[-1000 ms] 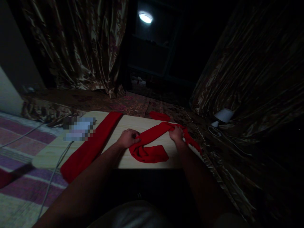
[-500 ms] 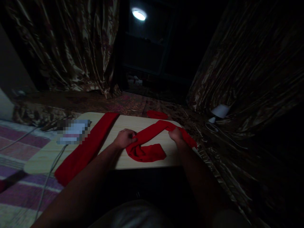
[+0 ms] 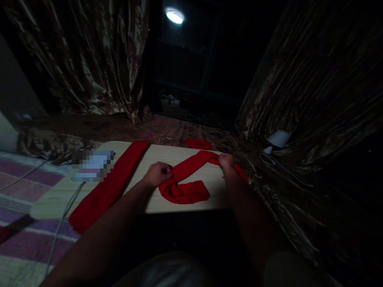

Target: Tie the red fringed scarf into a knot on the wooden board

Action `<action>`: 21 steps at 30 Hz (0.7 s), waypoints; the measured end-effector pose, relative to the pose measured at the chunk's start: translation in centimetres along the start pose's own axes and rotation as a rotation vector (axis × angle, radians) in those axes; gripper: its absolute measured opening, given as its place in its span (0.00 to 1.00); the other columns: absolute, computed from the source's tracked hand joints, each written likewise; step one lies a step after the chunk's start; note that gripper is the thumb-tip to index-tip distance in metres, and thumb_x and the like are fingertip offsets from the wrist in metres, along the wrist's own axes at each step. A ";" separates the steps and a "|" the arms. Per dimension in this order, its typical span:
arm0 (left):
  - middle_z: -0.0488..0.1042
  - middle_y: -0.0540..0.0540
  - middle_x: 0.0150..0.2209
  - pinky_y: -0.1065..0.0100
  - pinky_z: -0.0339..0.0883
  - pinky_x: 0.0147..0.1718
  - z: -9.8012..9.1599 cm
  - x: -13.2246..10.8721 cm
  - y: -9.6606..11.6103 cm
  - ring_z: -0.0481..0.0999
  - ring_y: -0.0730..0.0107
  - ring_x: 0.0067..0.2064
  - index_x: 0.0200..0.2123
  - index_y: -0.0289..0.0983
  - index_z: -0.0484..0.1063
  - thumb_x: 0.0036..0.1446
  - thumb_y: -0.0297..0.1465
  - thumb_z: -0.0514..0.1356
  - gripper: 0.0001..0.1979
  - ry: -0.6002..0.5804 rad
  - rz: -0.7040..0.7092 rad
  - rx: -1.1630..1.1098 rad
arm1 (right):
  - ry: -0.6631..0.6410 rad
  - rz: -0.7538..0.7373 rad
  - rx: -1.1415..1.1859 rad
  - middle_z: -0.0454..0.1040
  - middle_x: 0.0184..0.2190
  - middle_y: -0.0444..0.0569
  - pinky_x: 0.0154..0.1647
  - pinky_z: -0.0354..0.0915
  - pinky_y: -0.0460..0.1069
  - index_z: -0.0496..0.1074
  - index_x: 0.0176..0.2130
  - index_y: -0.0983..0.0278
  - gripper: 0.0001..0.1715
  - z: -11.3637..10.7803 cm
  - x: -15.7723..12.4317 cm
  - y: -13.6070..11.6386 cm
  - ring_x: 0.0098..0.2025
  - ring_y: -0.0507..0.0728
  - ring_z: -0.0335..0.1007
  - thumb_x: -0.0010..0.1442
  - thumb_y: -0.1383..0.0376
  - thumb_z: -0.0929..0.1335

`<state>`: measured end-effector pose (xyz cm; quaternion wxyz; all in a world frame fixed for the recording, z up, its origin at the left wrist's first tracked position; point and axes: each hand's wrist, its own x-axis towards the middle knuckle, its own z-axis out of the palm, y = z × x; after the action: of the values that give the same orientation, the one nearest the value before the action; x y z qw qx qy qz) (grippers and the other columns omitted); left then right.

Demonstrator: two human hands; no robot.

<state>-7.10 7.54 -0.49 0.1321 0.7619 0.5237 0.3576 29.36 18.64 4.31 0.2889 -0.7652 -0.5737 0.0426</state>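
By the right hand (image 3: 226, 161), closed fingers are kept on the far bend of a red strip (image 3: 188, 169); by the left hand (image 3: 158, 174), curled narrow, the strip is touched at its nearer bend, though whether cloth is pinched there cannot be told. The strip is laid on the worktop (image 3: 221, 193) in a loose zigzag: a fairly straight stretch is held between the hands, a rumpled tail is curled back below it, and a further stretch is seen beyond the right hand at the worktop's right edge. The work on this strip can be judged only partly done: the middle stretch is fairly smooth, while the tail's creases and the far stretch are left unsettled. To the left, a red band (image 3: 116, 179) is laid straight and flat, its near end hung over the worktop's edge, and seems finished or not needing handling. Beside it a blurred-out item (image 3: 93, 166) is set. Past the far edge, a small red piece (image 3: 198, 144) is left untouched.
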 end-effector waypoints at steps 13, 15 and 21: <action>0.81 0.44 0.39 0.59 0.66 0.49 0.1 0.0 -0.2 0.77 0.54 0.46 0.29 0.41 0.76 0.49 0.41 0.64 0.10 -0.015 -0.015 0.013 | 0.085 -0.443 0.609 0.80 0.33 0.49 0.41 0.67 0.48 0.79 0.35 0.64 0.14 -4.0 -0.4 -9.5 0.36 0.55 0.74 0.56 0.60 0.67; 0.81 0.44 0.38 0.58 0.68 0.47 0.1 0.0 0.0 0.78 0.54 0.44 0.31 0.41 0.77 0.48 0.42 0.65 0.11 0.016 -0.084 -0.088 | -0.090 -0.468 0.775 0.77 0.27 0.46 0.37 0.65 0.47 0.76 0.29 0.64 0.13 -3.6 -1.8 -11.4 0.32 0.54 0.72 0.54 0.58 0.68; 0.81 0.43 0.38 0.61 0.72 0.38 0.2 -0.2 1.1 0.79 0.60 0.36 0.47 0.40 0.77 0.46 0.39 0.68 0.23 0.297 -0.328 -0.759 | -0.670 -0.525 0.829 0.70 0.19 0.39 0.30 0.59 0.45 0.73 0.23 0.64 0.08 -0.2 -8.3 -14.7 0.25 0.50 0.64 0.46 0.62 0.72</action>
<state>-6.25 6.97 -0.08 0.3809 0.5065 0.4823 0.6048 14.09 13.62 9.42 0.3676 -0.3660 -0.7393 0.4294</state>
